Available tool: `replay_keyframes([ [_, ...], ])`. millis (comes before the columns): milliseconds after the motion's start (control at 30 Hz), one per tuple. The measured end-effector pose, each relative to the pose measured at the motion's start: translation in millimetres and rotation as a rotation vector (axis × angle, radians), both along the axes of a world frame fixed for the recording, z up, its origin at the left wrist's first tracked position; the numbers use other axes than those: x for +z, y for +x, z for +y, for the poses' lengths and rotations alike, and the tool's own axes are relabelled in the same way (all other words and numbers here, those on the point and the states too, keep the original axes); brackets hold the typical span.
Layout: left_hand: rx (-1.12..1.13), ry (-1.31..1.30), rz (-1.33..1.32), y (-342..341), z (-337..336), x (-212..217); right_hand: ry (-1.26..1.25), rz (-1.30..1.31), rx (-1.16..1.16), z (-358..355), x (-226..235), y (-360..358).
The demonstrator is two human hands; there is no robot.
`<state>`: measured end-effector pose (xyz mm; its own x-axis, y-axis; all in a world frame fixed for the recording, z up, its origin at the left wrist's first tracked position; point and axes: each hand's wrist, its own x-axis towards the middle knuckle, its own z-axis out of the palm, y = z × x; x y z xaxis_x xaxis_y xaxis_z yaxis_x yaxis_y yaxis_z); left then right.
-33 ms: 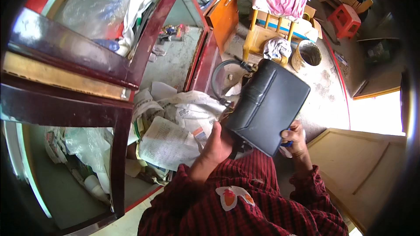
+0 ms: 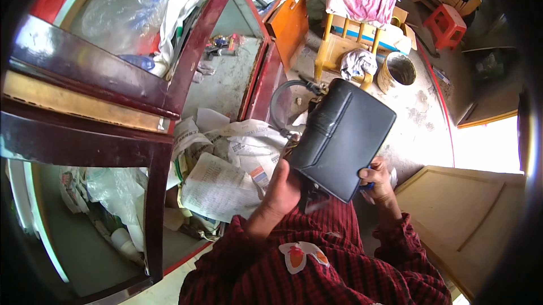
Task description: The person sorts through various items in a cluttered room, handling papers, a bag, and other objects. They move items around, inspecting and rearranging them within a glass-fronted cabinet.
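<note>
A black leather handbag [image 2: 348, 141] is held tilted in front of my lap, its flap side up. Its black curved handle [image 2: 274, 101] sticks out at the left on metal fittings. My left hand [image 2: 281, 192] is closed around the bag's lower left side, thumb up, with the other fingers hidden beneath. My right hand [image 2: 380, 179] is closed at the bag's lower right edge, with a small blue thing [image 2: 363, 182] in its fingers, mostly hidden. Something whitish [image 2: 393, 176] shows behind that hand. A dark strip hangs under the bag near my left hand.
Crumpled newspapers [image 2: 220, 186] lie to the left beside a dark red cabinet [image 2: 85, 135] holding plastic bags. Ahead stand a wooden chair [image 2: 332, 50] with a pink towel [image 2: 362, 1], a dirty bucket [image 2: 396, 73] and a red stool [image 2: 445, 25]. A wooden panel [image 2: 452, 209] is at right.
The handbag has shifted slightly left and down at its right side. My right hand has moved a little left along its edge, and more of the dark strip shows beneath.
</note>
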<state>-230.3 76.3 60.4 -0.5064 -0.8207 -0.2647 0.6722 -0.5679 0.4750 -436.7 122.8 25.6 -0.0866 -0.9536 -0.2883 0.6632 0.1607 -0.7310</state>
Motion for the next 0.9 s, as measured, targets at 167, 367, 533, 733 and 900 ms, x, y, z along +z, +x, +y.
replay_keyframes([
  [167,0.13,0.054,-0.164,-9,-4,-4,0.001,-0.113,0.129,-18,-10,3],
  [367,0.248,0.086,-0.396,-16,-25,-5,-0.145,0.246,0.308,-44,-22,-2],
  [533,0.201,0.343,0.01,-10,-40,-13,0.022,-0.109,0.095,-71,-55,-14],
  [733,0.253,0.374,-0.005,-19,-77,-21,0.148,0.323,1.158,-66,-72,59],
  [900,0.369,0.313,-0.144,9,-114,-21,0.117,-0.494,1.073,-48,-71,30],
])
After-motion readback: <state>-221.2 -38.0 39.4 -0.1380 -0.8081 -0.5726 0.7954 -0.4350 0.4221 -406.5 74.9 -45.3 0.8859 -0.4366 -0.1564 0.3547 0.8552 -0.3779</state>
